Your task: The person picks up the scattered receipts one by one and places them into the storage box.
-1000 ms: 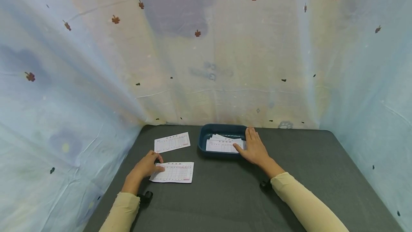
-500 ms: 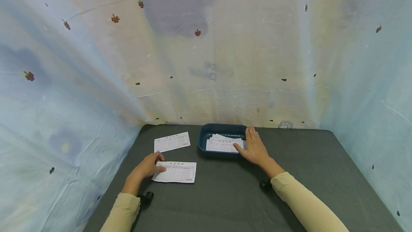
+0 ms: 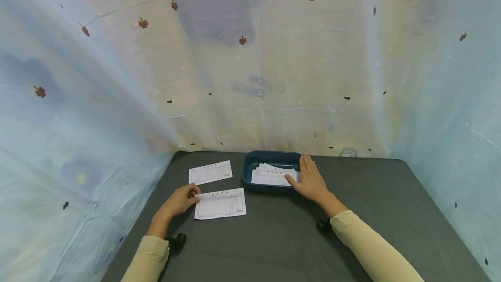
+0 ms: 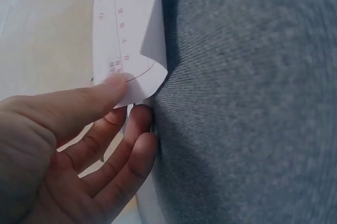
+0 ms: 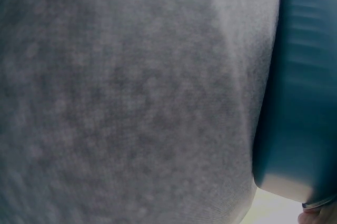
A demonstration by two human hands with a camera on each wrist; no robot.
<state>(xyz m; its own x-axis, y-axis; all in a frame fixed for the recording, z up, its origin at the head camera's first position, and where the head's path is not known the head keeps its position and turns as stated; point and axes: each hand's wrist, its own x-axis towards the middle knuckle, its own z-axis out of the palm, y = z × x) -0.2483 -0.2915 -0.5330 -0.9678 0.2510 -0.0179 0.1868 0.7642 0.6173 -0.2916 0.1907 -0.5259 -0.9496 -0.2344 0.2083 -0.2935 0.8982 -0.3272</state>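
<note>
Between thumb and fingers, my left hand (image 3: pixel 178 203) pinches the left edge of a printed paper form (image 3: pixel 221 204). In the left wrist view the thumb lies on top of the form (image 4: pixel 113 29), whose near corner curls up. Another form (image 3: pixel 210 172) lies flat on the table just beyond that hand. My right hand (image 3: pixel 310 182) rests on the right end of a dark blue plastic bin (image 3: pixel 272 189), its fingers straight along the rim. Several forms (image 3: pixel 272 178) lie loosely stacked inside. Seen from the right wrist, the bin's outer wall (image 5: pixel 305 87) fills the right side.
A dark grey cloth covers the table (image 3: pixel 274 238). Behind and beside it hangs a pale patterned curtain (image 3: pixel 274 77), close to the bin's far side. Each wrist carries a black strap device (image 3: pixel 178 240).
My left hand has shifted the pinched form to the right and slightly away from me, tilting it a little. The right hand and the bin stay put.
</note>
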